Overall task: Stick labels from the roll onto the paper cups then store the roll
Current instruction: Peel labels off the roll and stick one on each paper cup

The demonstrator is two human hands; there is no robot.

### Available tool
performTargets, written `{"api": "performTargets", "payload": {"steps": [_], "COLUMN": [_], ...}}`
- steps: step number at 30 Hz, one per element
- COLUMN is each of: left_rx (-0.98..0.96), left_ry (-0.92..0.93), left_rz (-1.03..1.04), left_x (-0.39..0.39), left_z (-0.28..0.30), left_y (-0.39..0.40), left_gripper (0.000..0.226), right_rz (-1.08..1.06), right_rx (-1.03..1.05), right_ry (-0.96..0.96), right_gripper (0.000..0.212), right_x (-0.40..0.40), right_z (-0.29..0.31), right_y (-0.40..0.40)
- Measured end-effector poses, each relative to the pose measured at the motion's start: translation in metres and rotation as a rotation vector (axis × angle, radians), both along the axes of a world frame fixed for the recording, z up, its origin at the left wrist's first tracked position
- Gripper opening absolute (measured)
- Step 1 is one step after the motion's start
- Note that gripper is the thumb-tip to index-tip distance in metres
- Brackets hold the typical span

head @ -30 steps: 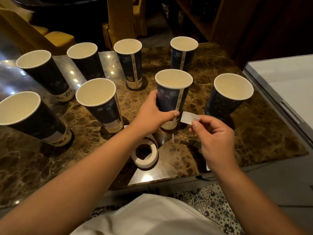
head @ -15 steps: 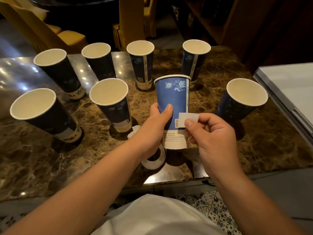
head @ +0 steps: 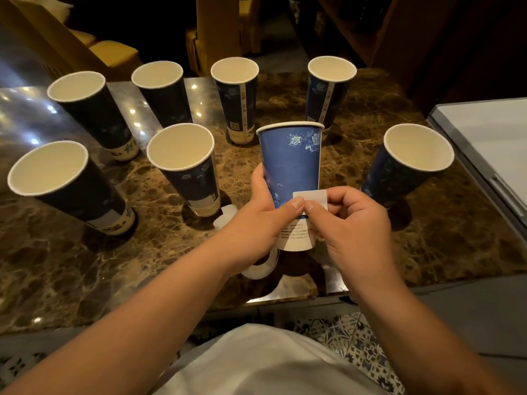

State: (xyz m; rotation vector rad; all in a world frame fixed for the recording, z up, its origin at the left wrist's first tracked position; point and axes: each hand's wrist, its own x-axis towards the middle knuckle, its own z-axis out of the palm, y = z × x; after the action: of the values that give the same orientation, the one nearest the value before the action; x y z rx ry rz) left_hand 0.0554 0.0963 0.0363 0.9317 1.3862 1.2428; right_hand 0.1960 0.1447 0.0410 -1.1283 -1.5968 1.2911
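My left hand (head: 256,220) grips a blue paper cup (head: 291,163) by its lower half, lifted and tilted toward me above the table. A small white label (head: 312,196) lies against the cup's side, pinched by my right hand (head: 350,223), with both thumbs on its lower edge. The white label roll (head: 263,266) lies flat on the table beneath my left hand, mostly hidden, its loose strip (head: 225,220) sticking out to the left.
Several dark blue paper cups stand upright around the marble table (head: 370,115), among them one at near left (head: 68,186), one at centre (head: 185,166) and one at right (head: 410,163). A white lidded box (head: 490,138) sits off the right edge. Chairs stand behind.
The cup went from standing on the table to lifted and tilted toward me. My right hand brought the label from beside the cup onto its side, and my left thumb came onto it.
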Motion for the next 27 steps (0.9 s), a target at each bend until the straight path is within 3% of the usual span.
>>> {"api": "performTargets", "payload": {"steps": [7,13,15,19,27], "left_rx": [0.063,0.056,0.042,-0.004,0.025], "left_ry": [0.142,0.079,0.039,0.067,0.486], "left_rz": [-0.001,-0.009,-0.057,-0.141,-0.158], "left_x": [0.006,-0.002,-0.009,-0.019,-0.033], "left_z": [0.004,0.002,0.004,0.008,0.025], "left_y": [-0.005,-0.014,-0.017,-0.018,0.002], "left_gripper": [0.077,0.075,0.074,0.077,0.071], "right_rz": [0.004,0.065,0.156,0.418,0.387], "right_rx": [0.202,0.190,0.086,-0.123,-0.023], "right_ry": [-0.212,-0.549,-0.504,-0.235,-0.153], "right_gripper": [0.008,0.036,0.043,0.051,0.046], "right_x": [0.012,0.015,0.017,0.016,0.007], "right_z": [0.004,0.016,0.019,0.020,0.009], "right_y": [0.005,0.015,0.022,0.033,0.050]}}
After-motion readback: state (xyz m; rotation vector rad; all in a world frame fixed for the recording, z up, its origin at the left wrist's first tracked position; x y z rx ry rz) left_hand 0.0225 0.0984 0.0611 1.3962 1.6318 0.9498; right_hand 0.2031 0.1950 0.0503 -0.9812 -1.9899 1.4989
